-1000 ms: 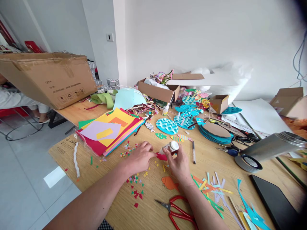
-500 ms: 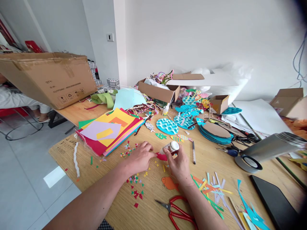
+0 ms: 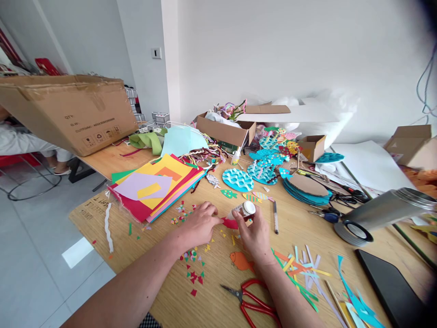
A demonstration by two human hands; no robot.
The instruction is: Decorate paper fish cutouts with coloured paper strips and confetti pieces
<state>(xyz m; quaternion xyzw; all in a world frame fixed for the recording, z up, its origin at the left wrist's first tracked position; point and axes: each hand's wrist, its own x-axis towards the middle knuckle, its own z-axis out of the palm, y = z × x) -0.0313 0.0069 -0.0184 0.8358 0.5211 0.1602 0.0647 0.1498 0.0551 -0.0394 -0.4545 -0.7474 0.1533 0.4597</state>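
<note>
My right hand (image 3: 254, 234) is wrapped round a small white glue bottle (image 3: 243, 210), tilted with its round white end up and to the right. Beneath it lies a red paper cutout (image 3: 231, 222), partly hidden by the bottle and my fingers. The fingertips of my left hand (image 3: 202, 222) pinch the cutout's left end against the table. Just below my right hand is an orange paper fish (image 3: 241, 260). Small coloured paper bits (image 3: 194, 255) are scattered under and around my left hand. Red-handled scissors (image 3: 251, 298) lie near my right forearm.
Stacked coloured paper (image 3: 153, 184) lies to the left. Blue wavy ovals (image 3: 238, 180) and a pen (image 3: 275, 217) are beyond my right hand. Paper strips (image 3: 307, 266), a steel flask (image 3: 385, 218) and a black tablet-like slab (image 3: 389, 287) occupy the right. A large carton (image 3: 99, 114) stands back left.
</note>
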